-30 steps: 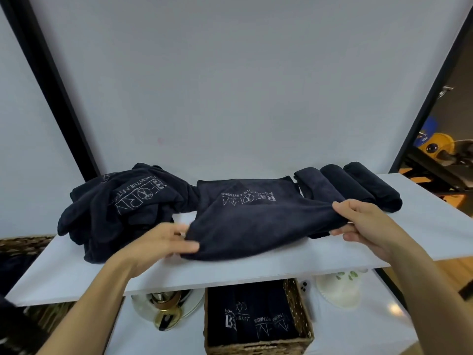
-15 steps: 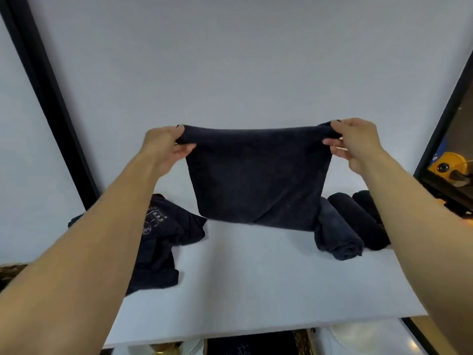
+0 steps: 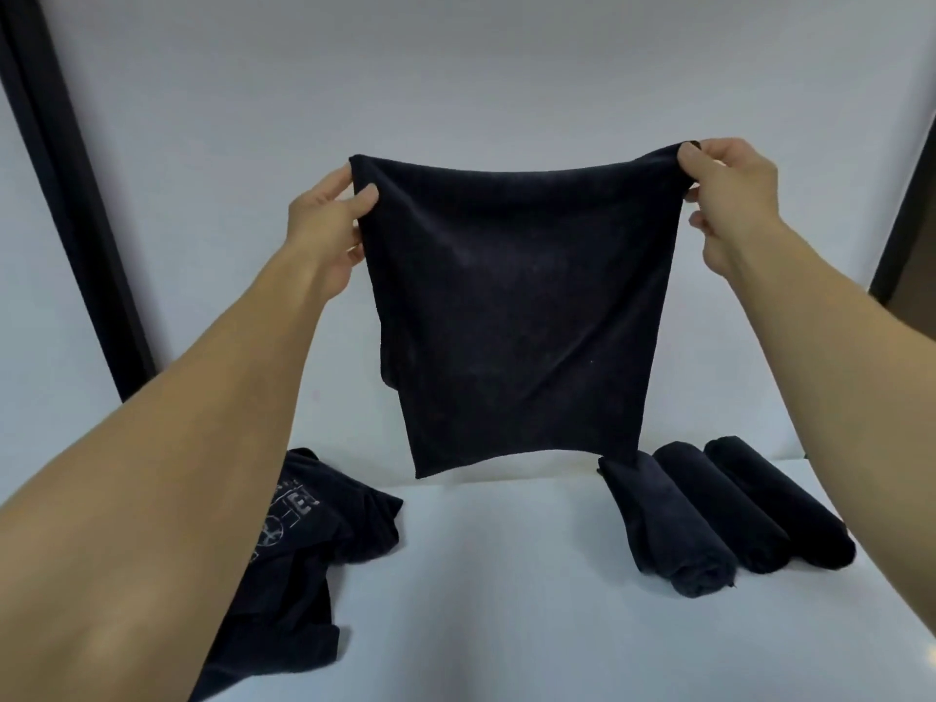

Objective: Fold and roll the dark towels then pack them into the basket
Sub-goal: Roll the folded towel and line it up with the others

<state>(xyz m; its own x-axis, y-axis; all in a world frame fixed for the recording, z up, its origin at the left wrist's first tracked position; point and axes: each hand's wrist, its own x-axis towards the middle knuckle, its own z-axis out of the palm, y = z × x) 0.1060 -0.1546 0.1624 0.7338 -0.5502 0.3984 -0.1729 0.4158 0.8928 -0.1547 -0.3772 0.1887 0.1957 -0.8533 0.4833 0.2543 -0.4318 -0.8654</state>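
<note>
Head view: the dark towel (image 3: 511, 306) hangs in the air in front of the pale wall (image 3: 456, 68), spread flat and facing the camera, with its lower edge clear of the white desk (image 3: 506, 575). The left hand (image 3: 324, 220) pinches the upper left corner and the right hand (image 3: 729, 195) pinches the upper right corner. On both, the fingers (image 3: 367, 195) are clamped on the cloth, thumb at the front. The top edge runs side to side between the hands, sagging a little in the middle, and the cloth drops straight down from it. Neither hand is nearer; each owns one end.

Judging by this, the next fold turns on that stretched top edge: bringing the corners together, or laying the towel down onto the bare desk right beneath it.

Three rolled towels (image 3: 719, 504) lie side by side to the lower right, touching each other, just right of the hanging edge. A heap of unfolded towels (image 3: 304, 539) with pale printed lettering sits to the lower left, partly behind the left forearm. The strip of desk between them looks wide enough. The basket is not in view.
</note>
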